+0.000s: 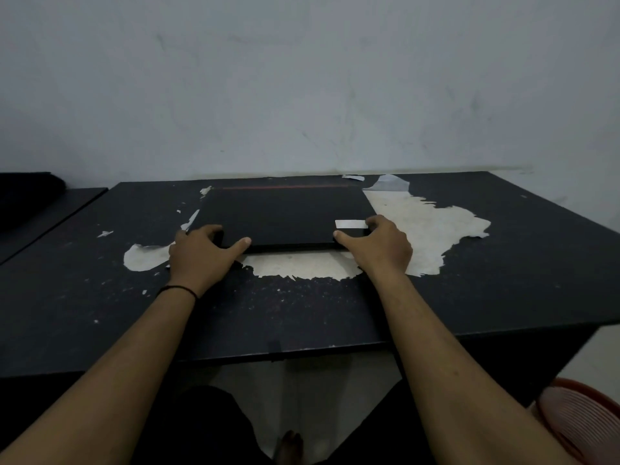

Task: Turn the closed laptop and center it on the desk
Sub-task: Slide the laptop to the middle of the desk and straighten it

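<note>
Laptop [285, 216] lies flat, lid closed, toward 12 o'clock on desk [100, 297], roughly mid-width. Your left hand [201, 253] clamps near-left corner; right hand [379, 246] clamps near-right corner. Two-corner grip gives leverage for turning, likely sliding.

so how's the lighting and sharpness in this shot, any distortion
Head view: dim, flat light with a bluish cast; the closed black laptop nearly merges with the dark desk; no glare; soft overall; wide-angle stretch makes the forearms balloon toward the bottom corners.
</note>
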`<state>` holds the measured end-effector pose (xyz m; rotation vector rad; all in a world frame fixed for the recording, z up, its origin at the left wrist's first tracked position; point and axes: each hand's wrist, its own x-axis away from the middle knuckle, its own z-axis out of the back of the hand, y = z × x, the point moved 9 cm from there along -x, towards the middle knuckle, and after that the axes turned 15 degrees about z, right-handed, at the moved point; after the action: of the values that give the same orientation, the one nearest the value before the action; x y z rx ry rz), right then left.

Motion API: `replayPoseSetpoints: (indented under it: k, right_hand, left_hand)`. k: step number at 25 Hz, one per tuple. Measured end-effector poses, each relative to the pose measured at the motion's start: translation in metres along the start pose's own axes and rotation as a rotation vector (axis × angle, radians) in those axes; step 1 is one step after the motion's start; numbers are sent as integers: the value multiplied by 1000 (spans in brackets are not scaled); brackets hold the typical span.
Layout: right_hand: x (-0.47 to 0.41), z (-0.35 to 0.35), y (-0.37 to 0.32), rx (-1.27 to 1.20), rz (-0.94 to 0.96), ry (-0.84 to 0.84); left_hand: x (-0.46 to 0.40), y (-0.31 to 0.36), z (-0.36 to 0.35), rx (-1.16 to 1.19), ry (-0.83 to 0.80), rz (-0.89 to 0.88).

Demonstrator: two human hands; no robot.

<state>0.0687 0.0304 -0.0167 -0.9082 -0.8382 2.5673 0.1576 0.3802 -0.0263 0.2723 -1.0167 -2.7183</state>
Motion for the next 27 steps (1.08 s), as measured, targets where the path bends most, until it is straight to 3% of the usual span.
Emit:
replayPoseSetpoints:
  k: [12, 17, 27]
  right_hand:
    - [97, 54, 2, -303, 21, 103]
    - [115, 71, 4, -305, 43, 132]
    - [118, 70, 10, -250, -125, 266]
  left_hand:
    - [91, -36, 45, 129, 52, -49]
    - [126, -46, 54, 139, 174, -39]
    - [141, -55, 58, 134, 249, -88]
